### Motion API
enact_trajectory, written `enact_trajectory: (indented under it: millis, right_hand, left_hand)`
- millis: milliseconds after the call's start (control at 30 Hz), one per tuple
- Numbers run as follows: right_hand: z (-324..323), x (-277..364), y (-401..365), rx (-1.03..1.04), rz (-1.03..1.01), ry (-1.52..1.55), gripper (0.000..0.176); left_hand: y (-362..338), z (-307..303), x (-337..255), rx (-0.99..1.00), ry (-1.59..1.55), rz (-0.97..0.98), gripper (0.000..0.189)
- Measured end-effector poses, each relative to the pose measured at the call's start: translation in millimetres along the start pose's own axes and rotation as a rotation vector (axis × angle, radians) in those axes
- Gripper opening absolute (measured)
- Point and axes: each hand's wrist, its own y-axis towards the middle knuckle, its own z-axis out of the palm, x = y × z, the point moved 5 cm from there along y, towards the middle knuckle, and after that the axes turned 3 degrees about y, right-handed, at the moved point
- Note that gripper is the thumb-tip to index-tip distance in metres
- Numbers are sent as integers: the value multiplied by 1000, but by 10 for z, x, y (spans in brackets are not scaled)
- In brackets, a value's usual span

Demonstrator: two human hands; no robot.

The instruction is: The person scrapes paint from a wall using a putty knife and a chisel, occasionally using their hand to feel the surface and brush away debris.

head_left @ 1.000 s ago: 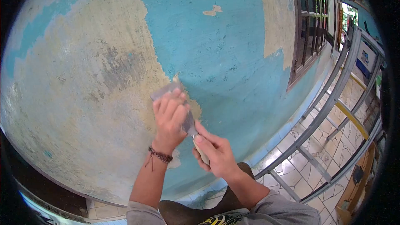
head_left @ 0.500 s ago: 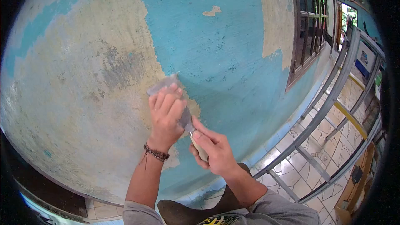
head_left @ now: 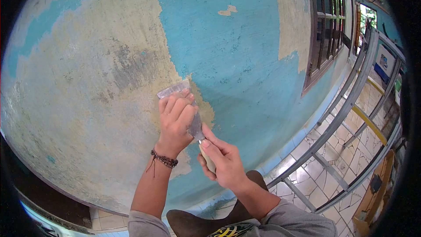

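Observation:
A metal scraper (head_left: 196,126) with a pale handle lies with its wide blade edge against the wall (head_left: 228,57), where blue paint borders a bare beige area. My left hand (head_left: 176,118), with a braided bracelet at the wrist, presses its curled fingers on the blade. My right hand (head_left: 221,160) is wrapped round the handle, its thumb near the metal neck. Part of the blade is hidden behind my left hand. A dark grey rough patch (head_left: 131,68) shows on the bare wall at the upper left.
A metal ladder (head_left: 326,134) stands at the right over a cracked-tile floor (head_left: 315,188). A barred window (head_left: 326,22) is set in the wall at the upper right. A wooden piece (head_left: 377,193) lies at the lower right. Below me, my knees show near the wall.
The scraper has shifted very slightly along the wall with both hands on it, and the blade looks sharper now. The camera view has moved a little.

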Motion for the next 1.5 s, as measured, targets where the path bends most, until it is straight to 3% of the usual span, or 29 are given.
enact_trajectory:
  millis: [1500]
  right_hand:
    - [101, 181, 59, -2, 5, -36, 50]
  left_hand:
    - [133, -44, 101, -53, 7, 23, 15]
